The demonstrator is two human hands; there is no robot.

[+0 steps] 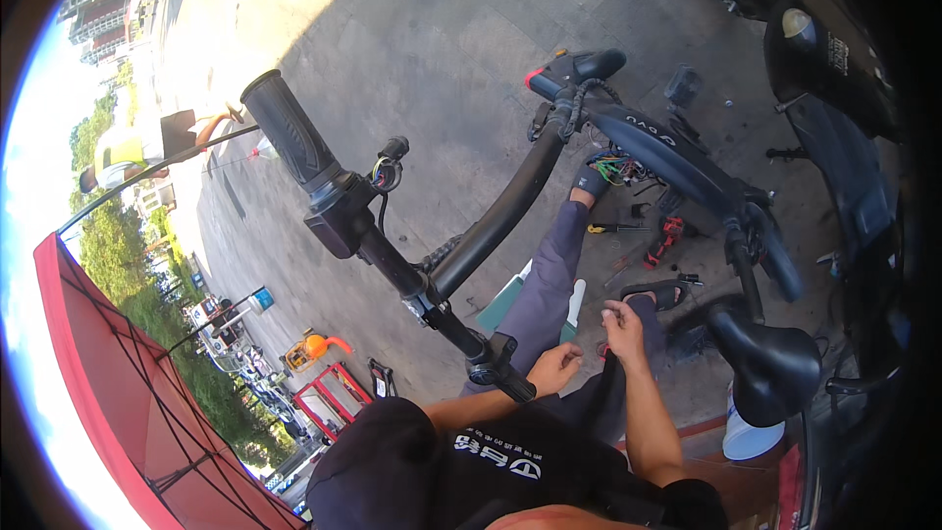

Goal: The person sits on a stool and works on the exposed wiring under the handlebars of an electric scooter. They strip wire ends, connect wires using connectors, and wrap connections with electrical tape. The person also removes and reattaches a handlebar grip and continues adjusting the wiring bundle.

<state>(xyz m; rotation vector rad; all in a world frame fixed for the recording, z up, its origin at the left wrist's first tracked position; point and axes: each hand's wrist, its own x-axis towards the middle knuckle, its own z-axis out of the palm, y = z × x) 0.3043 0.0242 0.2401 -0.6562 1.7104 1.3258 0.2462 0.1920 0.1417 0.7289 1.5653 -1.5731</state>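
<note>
My left hand (557, 369) is low over my lap, right of the black handlebar stem (461, 339), its fingers loosely bent and apart with nothing seen in them. My right hand (623, 330) is raised near my knee, thumb and fingers closed on something too small to make out. A small red-and-black item (604, 351) shows between the hands. The black electric bike frame (677, 162) stretches ahead, with a bundle of coloured wires (618, 169) exposed beside it. The handlebar's grip (289, 123) is at upper left, and the saddle (760, 363) is right of my right hand.
A red drill (663, 241) and tools lie on the pavement (412, 59). A black scooter (824, 49) crowds the right edge. A white bucket (748, 437) sits under the saddle. At left are a person in a yellow vest (132, 149), a red canopy (128, 383) and a red metal frame (329, 397).
</note>
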